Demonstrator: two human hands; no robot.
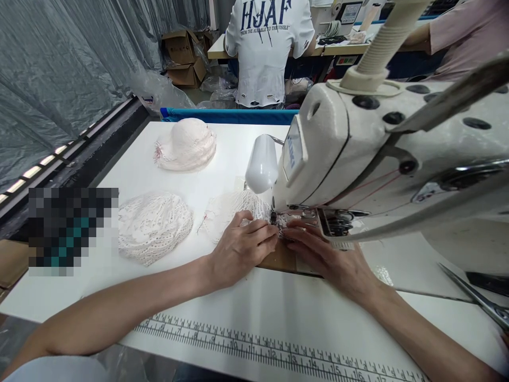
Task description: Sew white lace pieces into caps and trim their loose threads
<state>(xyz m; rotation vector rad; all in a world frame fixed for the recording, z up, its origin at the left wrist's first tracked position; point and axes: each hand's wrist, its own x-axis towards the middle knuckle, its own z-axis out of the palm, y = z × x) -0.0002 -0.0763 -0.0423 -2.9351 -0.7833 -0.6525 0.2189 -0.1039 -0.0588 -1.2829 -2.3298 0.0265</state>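
Smooth, rounded white sewing-machine head [322, 148] looms over netted white lace [226, 207] at its presser foot [273, 217]; left hand [242, 246] pinches it, fingers curled; right hand [326, 252] stretches flat, grip unclear.

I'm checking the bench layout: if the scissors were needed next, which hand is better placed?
Likely the right hand: it is nearer the scissors, which lie on its own side. The left hand is farther off, at the white lace.

Cardboard boxes [181, 52] near silvery sheeting [75, 69]
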